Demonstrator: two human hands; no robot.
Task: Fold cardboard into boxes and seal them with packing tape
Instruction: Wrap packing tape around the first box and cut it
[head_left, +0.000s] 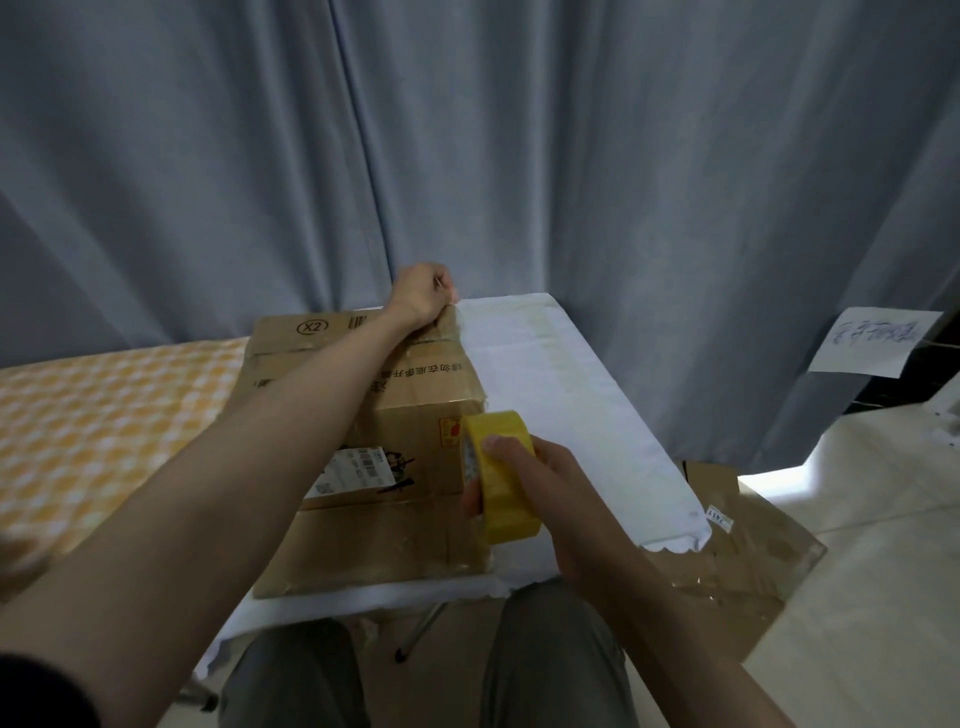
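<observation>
Right hand (540, 499): grips tape roll (501, 475) at near right corner of box (374, 457).
Box: closed, on white table (561, 395).
Left hand (423, 293): fingers curled over box's far right edge, pressing down.

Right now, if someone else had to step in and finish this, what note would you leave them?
Left hand: reaches across the cardboard box and grips its far top edge, fingers curled over.
Right hand: holds the yellow tape roll at the box's near right corner.
The box stands folded on the white-covered table. More flattened cardboard lies on the floor to the right.
Done: this box is folded into shape, flaps closed.
Left: whether tape already runs along the top seam cannot be told; run and press it down, cut it, then fold and seal the cardboard on the floor.
</observation>
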